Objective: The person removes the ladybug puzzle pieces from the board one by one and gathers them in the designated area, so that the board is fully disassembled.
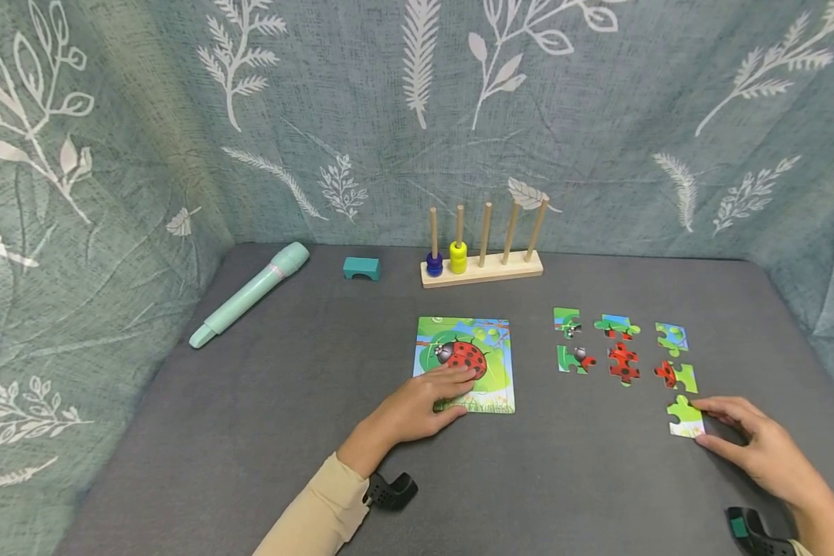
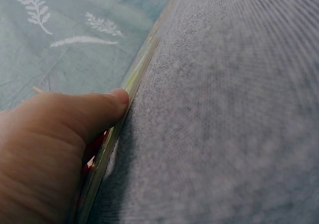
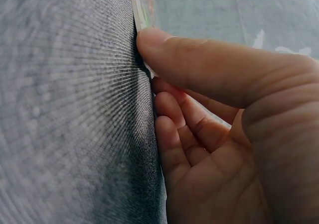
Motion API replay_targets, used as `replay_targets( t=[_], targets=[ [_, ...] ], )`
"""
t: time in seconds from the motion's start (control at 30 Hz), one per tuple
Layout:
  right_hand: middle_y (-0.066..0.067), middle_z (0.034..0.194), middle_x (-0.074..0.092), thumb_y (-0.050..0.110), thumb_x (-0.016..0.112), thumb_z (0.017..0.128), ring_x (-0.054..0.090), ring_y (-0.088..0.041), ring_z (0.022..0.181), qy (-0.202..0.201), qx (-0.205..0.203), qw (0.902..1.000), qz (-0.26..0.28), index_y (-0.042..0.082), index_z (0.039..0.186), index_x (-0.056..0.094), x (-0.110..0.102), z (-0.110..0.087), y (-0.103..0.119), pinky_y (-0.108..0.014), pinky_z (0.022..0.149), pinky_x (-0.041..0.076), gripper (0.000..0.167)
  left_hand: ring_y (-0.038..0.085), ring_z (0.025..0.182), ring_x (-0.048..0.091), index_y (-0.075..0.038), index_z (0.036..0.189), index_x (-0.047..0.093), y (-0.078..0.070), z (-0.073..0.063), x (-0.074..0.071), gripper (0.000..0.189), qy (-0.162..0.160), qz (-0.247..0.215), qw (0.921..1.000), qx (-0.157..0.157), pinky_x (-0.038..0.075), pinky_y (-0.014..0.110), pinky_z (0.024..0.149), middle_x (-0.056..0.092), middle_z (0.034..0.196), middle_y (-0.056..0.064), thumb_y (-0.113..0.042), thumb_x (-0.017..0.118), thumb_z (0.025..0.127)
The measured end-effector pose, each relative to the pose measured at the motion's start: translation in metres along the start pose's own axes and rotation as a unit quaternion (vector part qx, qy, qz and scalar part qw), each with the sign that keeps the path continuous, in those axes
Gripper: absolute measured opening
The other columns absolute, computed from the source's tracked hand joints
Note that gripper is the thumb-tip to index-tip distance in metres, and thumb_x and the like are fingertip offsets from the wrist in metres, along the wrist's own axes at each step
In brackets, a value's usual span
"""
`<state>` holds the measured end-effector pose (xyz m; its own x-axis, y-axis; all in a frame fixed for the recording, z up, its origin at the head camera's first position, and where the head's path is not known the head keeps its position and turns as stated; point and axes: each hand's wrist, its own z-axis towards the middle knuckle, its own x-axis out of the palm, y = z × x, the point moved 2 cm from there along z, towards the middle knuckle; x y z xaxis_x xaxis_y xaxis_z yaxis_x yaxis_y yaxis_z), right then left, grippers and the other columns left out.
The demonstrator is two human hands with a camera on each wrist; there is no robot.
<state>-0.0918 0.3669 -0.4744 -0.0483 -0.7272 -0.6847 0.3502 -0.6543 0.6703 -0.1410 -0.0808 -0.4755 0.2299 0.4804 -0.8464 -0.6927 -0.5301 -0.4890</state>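
A square ladybug picture board (image 1: 496, 394) lies on the dark table, and my left hand (image 1: 420, 401) rests on its lower left part with the fingers extended over the ladybug. In the left wrist view the thumb (image 2: 94, 109) lies along the board's edge (image 2: 142, 67). Over on the right, my right hand (image 1: 764, 444) pinches a green and white jigsaw piece (image 1: 684, 417) by its right side, between thumb and index finger. The right wrist view shows the thumb (image 3: 199, 59) at the piece's edge, with the other fingers curled close to the cloth.
Several loose jigsaw pieces (image 1: 624, 363) lie in two rows right of the board. Behind stand a wooden peg stand (image 1: 507, 269) with blue and yellow rings and a teal arch block (image 1: 361, 268). At far left lies a mint-green marker-shaped tube (image 1: 250, 295). Patterned cloth (image 1: 361, 116) hangs around the table.
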Motion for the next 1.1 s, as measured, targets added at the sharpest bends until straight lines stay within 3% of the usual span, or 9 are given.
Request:
replay_targets(
  t=[0.3, 0.43, 0.57, 0.77, 0.93, 1.1],
  targets=[
    [0.031, 0.11, 0.049, -0.004, 0.077, 0.074, 0.042, 0.022, 0.103, 0.007, 0.029, 0.9995, -0.011, -0.005, 0.113, 0.063, 0.0, 0.002, -0.003, 0.007, 0.084, 0.033, 0.041, 0.017, 0.133, 0.045, -0.008, 0.133, 0.056, 0.002, -0.002, 0.001, 0.044, -0.01, 0.017, 0.9997, 0.013, 0.028, 0.033, 0.118, 0.051, 0.141, 0.004, -0.024, 0.062, 0.093],
    [0.027, 0.108, 0.051, -0.003, 0.075, 0.076, 0.047, 0.019, 0.098, 0.002, 0.048, 0.9988, 0.005, -0.008, 0.116, 0.06, -0.001, 0.002, -0.002, 0.006, 0.083, 0.037, 0.043, 0.016, 0.132, 0.047, -0.008, 0.131, 0.058, 0.002, -0.002, 0.001, 0.043, -0.019, 0.029, 0.9992, 0.019, 0.025, 0.037, 0.119, 0.053, 0.139, 0.003, -0.025, 0.063, 0.092],
    [0.028, 0.11, 0.049, 0.003, 0.074, 0.08, 0.045, 0.02, 0.099, -0.012, 0.064, 0.9978, -0.012, -0.006, 0.12, 0.058, -0.002, 0.003, 0.005, 0.006, 0.081, 0.036, 0.044, 0.016, 0.132, 0.046, -0.008, 0.131, 0.058, 0.001, -0.002, 0.001, 0.042, -0.018, 0.028, 0.9993, 0.019, 0.024, 0.038, 0.12, 0.053, 0.139, 0.003, -0.025, 0.063, 0.092],
    [0.021, 0.114, 0.053, -0.008, 0.074, 0.075, 0.049, 0.017, 0.106, -0.023, 0.019, 0.9995, 0.015, -0.007, 0.12, 0.057, 0.002, 0.014, 0.026, 0.004, 0.085, 0.039, 0.048, 0.017, 0.133, 0.045, -0.006, 0.133, 0.056, -0.001, 0.0, 0.0, 0.045, -0.025, 0.002, 0.9996, 0.016, 0.026, 0.036, 0.119, 0.051, 0.141, 0.006, -0.024, 0.064, 0.092],
    [0.012, 0.117, 0.059, -0.011, 0.075, 0.072, 0.053, 0.01, 0.107, -0.001, -0.022, 0.9985, 0.051, -0.003, 0.122, 0.059, 0.018, 0.033, 0.051, 0.0, 0.09, 0.04, 0.053, 0.018, 0.133, 0.045, -0.006, 0.134, 0.055, 0.0, 0.0, 0.0, 0.048, -0.037, -0.005, 0.9992, 0.015, 0.028, 0.036, 0.118, 0.051, 0.14, 0.007, -0.024, 0.065, 0.091],
    [-0.006, 0.121, 0.059, -0.003, 0.077, 0.075, 0.055, 0.003, 0.109, 0.046, -0.057, 0.995, 0.068, 0.0, 0.125, 0.058, 0.049, 0.058, 0.075, -0.003, 0.094, 0.04, 0.054, 0.021, 0.132, 0.046, -0.004, 0.135, 0.054, 0.004, -0.004, -0.003, 0.051, -0.057, -0.019, 0.9982, -0.009, 0.028, 0.036, 0.118, 0.052, 0.139, 0.009, -0.024, 0.067, 0.089]
  ],
)
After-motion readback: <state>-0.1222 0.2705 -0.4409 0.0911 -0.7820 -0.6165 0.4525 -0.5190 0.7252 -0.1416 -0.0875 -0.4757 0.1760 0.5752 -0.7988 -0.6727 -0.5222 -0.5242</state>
